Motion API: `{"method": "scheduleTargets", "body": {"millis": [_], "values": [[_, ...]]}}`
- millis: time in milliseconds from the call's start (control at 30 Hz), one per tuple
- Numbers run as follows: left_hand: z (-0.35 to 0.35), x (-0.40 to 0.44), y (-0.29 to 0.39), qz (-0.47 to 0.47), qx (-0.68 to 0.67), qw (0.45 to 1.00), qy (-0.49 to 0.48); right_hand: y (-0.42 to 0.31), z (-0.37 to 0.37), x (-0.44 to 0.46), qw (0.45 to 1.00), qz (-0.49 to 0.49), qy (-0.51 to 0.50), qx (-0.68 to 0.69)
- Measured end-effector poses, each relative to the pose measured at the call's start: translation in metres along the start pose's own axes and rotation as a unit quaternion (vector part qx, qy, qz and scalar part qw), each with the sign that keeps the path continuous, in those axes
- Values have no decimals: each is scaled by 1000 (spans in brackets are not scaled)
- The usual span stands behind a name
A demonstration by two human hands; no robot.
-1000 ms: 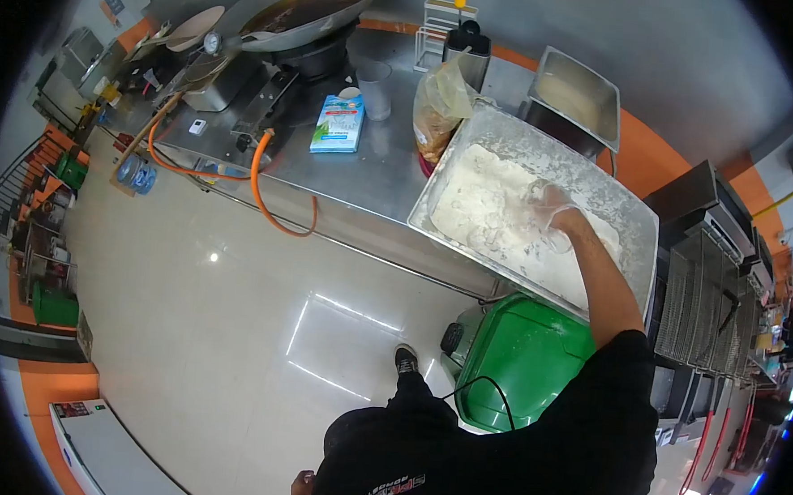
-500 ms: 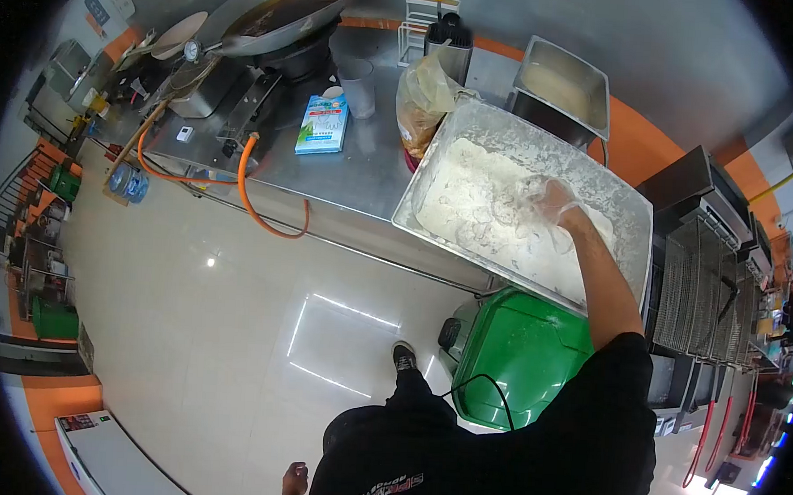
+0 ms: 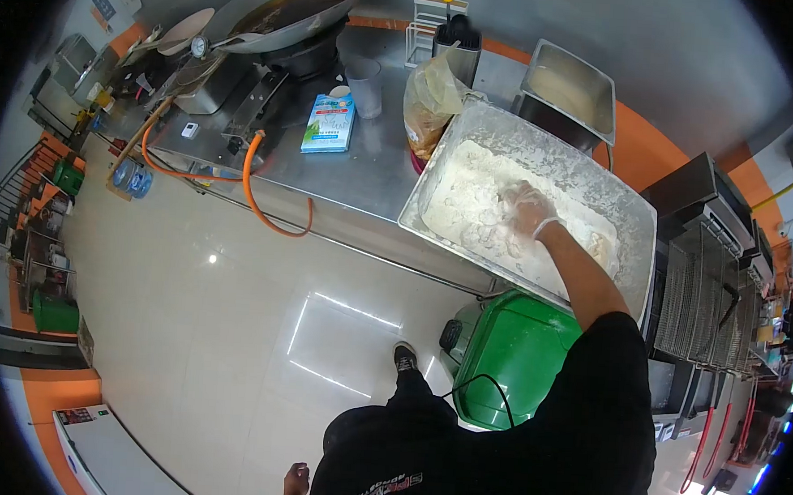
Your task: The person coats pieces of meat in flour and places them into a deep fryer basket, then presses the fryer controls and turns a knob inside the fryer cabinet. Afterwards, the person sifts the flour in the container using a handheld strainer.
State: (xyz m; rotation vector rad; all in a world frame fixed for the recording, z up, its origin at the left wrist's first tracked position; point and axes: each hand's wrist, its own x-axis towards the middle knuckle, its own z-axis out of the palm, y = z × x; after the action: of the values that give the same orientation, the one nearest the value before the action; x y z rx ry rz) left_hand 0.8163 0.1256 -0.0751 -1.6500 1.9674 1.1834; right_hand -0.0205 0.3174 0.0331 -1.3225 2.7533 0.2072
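Observation:
A big metal tray (image 3: 632, 199) with dusty walls holds a bed of white powder (image 3: 467, 175) that looks like flour. Lumpy, powder-coated pieces seem to lie in it, too covered to name. My right hand (image 3: 531, 210), in a thin clear glove with a white band at the wrist, presses into the powder near the middle of the tray. Powder hides its fingertips, so its grip does not show. Down by my side hangs my left hand (image 3: 295, 486), fingers curled in, with nothing visible in them.
A crumpled plastic bag (image 3: 429, 97) of brown food touches the tray's left side. Behind stands a deep steel pan (image 3: 566, 95). A large wok (image 3: 288, 13) of dark oil is at the back left. Below the tray sits a green-lidded bin (image 3: 521, 357); wire fryer baskets (image 3: 703, 299) stand right.
My right hand has moved a little left and toward me through the powder, and the wrist band now shows. My left hand stays low at my side. The view has shifted slightly.

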Motion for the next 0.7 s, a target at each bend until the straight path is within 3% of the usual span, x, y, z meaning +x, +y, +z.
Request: {"method": "scheduleTargets", "body": {"millis": [100, 200, 267, 300, 367, 467, 500, 533, 600, 700], "values": [[3, -3, -8, -10, 1, 1000, 3, 7, 3, 14, 997, 12, 35, 60], [7, -2, -10, -11, 1, 1000, 7, 7, -6, 19, 995, 80, -36, 54], [8, 0, -14, -12, -25, 1000, 12, 3, -31, 16, 976, 121, 17, 181], [7, -3, -12, 0, 0, 1000, 8, 2, -44, 14, 976, 118, 16, 181], [5, -11, -2, 9, 27, 1000, 3, 1, -64, 8, 954, 121, -81, 262], [8, -12, 0, 14, 32, 999, -2, -31, -70, 0, 974, 77, -85, 194], [12, -9, -5, 13, 26, 1000, 7, -23, -22, 16, 977, 69, -85, 184], [13, -7, -5, 13, 20, 1000, 17, -44, -40, 15, 975, 98, -159, 116], [9, -8, -2, 8, 23, 1000, 10, -69, -52, 6, 968, 159, -142, 135], [0, -11, 12, -8, 30, 999, 9, -88, -66, -3, 967, 159, -156, 125]]}}
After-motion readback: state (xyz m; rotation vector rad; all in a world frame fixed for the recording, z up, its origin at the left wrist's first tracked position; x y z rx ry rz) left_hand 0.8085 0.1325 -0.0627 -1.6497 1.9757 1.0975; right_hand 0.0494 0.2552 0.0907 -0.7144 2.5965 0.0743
